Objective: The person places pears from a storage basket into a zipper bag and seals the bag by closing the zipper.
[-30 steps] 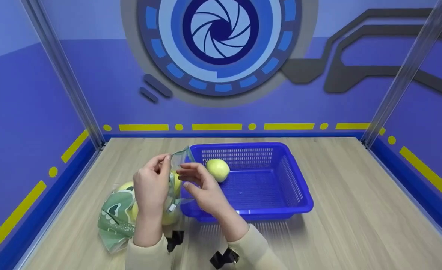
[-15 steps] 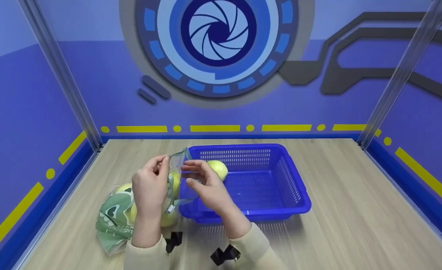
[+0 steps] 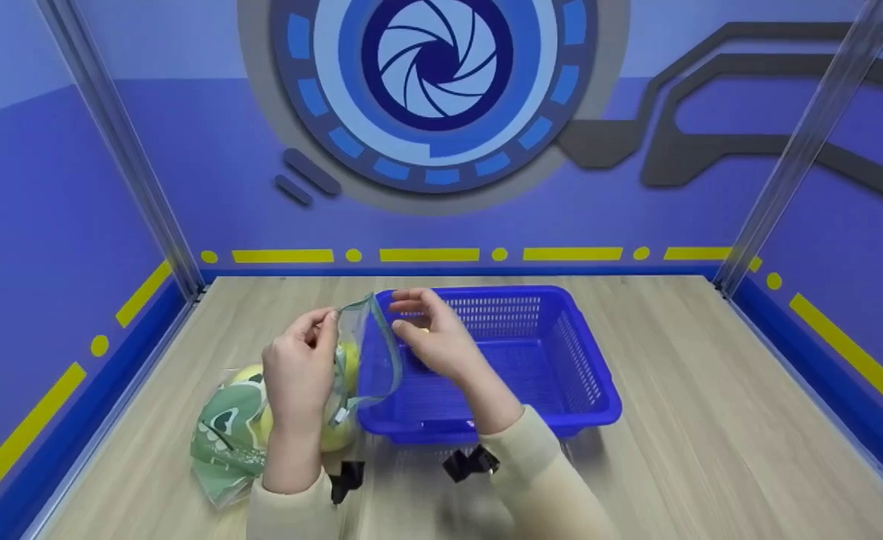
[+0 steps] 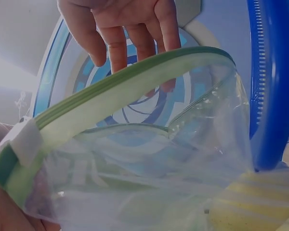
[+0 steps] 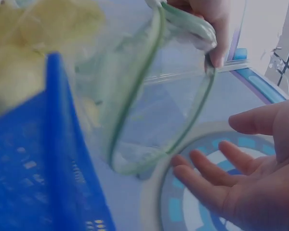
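Note:
My left hand [image 3: 298,367] pinches the rim of a clear and green zip bag [image 3: 223,435], whose mouth gapes toward the basket. Round yellow-green fruits [image 3: 340,435] lie inside the bag, partly hidden by the left hand and the green print. A white slider [image 4: 25,142] sits on the zip in the left wrist view. My right hand [image 3: 445,341] hovers over the back left of the blue basket [image 3: 610,397], apart from the bag, with fingers spread and nothing held. Behind it, one fruit [image 3: 424,331] in the basket is almost wholly covered.
The basket stands on a wooden table [image 3: 711,420], just right of the bag. Blue printed walls [image 3: 441,225] close off the back and both sides. Black mounts [image 3: 471,463] hang at the wrists.
My right hand has moved away from the bag's mouth, up and to the right over the basket. It now covers the fruit there, and the bag's rim shows more fully. The left hand stays put.

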Demonstrator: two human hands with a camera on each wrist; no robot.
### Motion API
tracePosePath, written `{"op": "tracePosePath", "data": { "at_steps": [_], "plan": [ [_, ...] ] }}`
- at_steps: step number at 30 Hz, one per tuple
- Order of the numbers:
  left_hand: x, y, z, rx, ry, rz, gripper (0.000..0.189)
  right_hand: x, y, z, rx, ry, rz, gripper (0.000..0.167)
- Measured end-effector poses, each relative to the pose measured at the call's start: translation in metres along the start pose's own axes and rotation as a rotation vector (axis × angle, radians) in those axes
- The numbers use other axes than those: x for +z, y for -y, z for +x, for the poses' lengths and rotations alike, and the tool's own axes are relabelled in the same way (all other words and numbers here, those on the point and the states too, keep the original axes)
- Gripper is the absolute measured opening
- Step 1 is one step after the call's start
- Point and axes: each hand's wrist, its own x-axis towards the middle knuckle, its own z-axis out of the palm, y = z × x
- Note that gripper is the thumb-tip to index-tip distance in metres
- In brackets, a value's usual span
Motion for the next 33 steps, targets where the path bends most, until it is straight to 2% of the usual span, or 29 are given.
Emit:
{"op": "tracePosePath", "data": {
  "at_steps": [6, 14, 19, 25, 33],
  "plan": [
    [0.000, -0.001, 0.001, 0.003, 0.000, -0.009, 0.017, -0.016, 0.013, 0.018, 0.085, 0.024, -0.135, 0.037],
    [0.000, 0.000, 0.000, -0.008, -0.001, -0.012, 0.017, -0.031, 0.009, 0.046, 0.216, 0.086, -0.292, 0.038],
    [0.000, -0.001, 0.000, -0.020, 0.005, -0.017, 0.017, -0.036, 0.000, 0.063, 0.229, 0.121, -0.392, 0.041],
    [0.001, 0.000, 0.001, 0.004, -0.012, -0.002, 0.017, -0.039, -0.015, 0.080, 0.223, 0.162, -0.487, 0.041],
    [0.001, 0.000, 0.000, -0.006, -0.002, -0.005, 0.017, -0.032, -0.042, 0.088, 0.229, 0.226, -0.586, 0.045]
  ]
}}
